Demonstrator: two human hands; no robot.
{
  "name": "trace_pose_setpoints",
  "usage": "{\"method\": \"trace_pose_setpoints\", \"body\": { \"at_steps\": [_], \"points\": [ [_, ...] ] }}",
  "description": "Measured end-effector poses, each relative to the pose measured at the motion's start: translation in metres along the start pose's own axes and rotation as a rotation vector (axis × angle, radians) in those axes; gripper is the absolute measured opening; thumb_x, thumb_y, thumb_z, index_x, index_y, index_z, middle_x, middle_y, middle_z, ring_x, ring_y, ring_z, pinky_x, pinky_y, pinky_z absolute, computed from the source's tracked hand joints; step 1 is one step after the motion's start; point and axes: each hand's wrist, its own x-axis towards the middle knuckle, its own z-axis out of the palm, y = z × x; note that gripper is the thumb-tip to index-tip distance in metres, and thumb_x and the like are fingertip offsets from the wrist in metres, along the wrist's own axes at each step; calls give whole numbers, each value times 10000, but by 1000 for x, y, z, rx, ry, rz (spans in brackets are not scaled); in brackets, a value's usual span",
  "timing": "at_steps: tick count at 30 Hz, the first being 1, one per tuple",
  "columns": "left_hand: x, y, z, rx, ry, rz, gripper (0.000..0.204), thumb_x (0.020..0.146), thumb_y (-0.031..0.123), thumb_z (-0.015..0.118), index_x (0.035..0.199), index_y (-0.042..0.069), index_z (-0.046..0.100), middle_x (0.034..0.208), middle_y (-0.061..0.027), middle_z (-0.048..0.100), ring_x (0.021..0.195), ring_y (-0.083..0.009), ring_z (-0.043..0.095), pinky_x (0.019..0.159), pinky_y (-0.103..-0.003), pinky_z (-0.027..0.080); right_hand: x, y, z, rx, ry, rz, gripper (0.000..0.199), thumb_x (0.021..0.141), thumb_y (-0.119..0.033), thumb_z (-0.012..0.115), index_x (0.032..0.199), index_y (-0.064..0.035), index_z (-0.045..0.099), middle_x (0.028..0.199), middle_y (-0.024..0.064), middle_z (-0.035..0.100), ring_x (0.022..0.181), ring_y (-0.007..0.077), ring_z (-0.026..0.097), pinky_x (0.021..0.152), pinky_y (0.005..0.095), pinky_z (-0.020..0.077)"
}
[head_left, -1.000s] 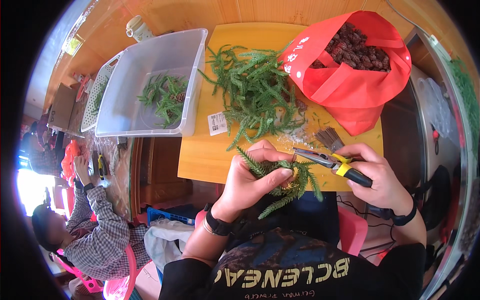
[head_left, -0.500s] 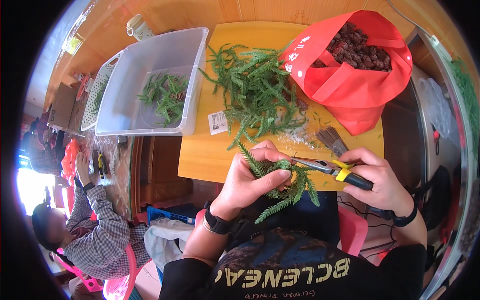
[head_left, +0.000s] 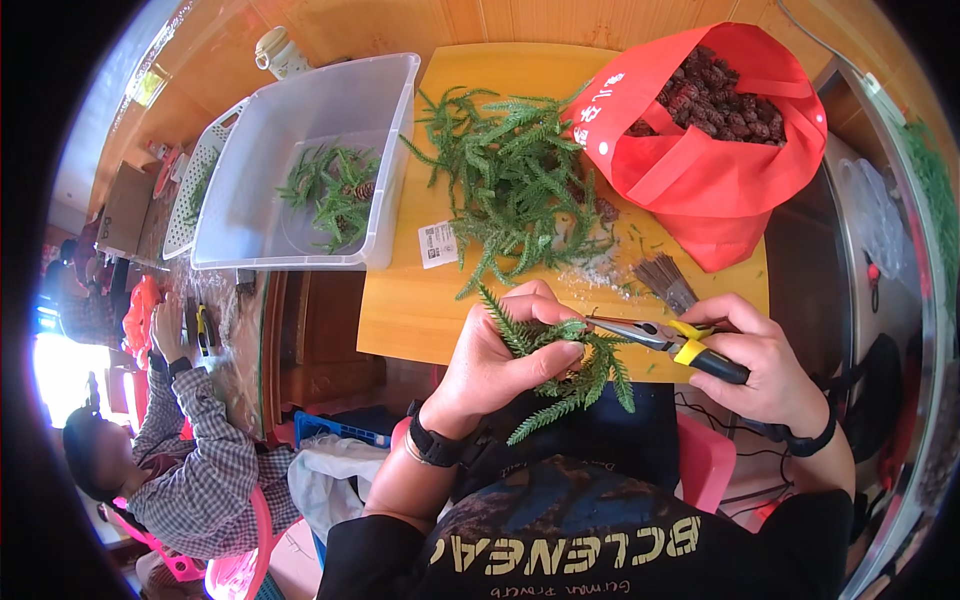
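My left hand point(head_left: 500, 362) pinches a green artificial pine sprig point(head_left: 603, 368) between thumb and fingers, above the table's near edge. Several of its needled branches fan out below and to the right of the thumb. Wrapped round black-and-yellow handles, my right hand point(head_left: 768, 362) grips long-nose pliers point(head_left: 655, 334). Their narrow jaws point left and reach the sprig beside my left fingertips. What exactly lies between the jaw tips is too small to make out. Behind my hands a heap of loose green pine sprigs point(head_left: 520, 185) lies on the yellow table point(head_left: 400, 318).
A red bag point(head_left: 690, 190) of pine cones point(head_left: 715, 100) stands back right. Thin brown wires point(head_left: 662, 280) lie bundled before it. At left is a clear plastic bin point(head_left: 250, 130) with finished-looking sprigs. A white label point(head_left: 437, 244) lies nearby. Another person point(head_left: 200, 470) works far left.
The pliers and my right hand have shifted very slightly to the right and down. The sprig has turned a little in my left hand. Both grips stay the same.
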Motion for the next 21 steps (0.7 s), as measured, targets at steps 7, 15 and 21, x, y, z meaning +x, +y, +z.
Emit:
{"method": "trace_pose_setpoints", "body": {
  "at_steps": [7, 15, 21],
  "points": [
    [3, 3, -1, 284, 10, 126, 105, 729, 27, 667, 820, -3, 624, 782, -41, 506, 710, -122, 517, 624, -237, 423, -2, -2, -5, -13, 3, 26, 151, 673, -9, 672, 778, 81, 612, 1003, 164, 554, 837, 261, 598, 752, 325, 488],
    [6, -4, -1, 364, 33, 340, 138, 665, 1, 705, 770, 26, 620, 768, -55, 560, 714, -144, 508, 662, -256, 406, 0, -13, -12, -189, 32, -92, 190, 648, -48, 722, 800, 18, 629, 994, 121, 555, 826, 261, 594, 704, 324, 489],
    [6, -1, 1, 373, 46, 329, 140, 654, -3, 698, 757, 27, 609, 764, -57, 561, 723, -146, 510, 677, -257, 407, 1, -17, -11, -227, 63, -94, 217, 633, -46, 726, 816, 12, 624, 1004, 117, 542, 859, 270, 581, 721, 334, 486]
  ]
}}
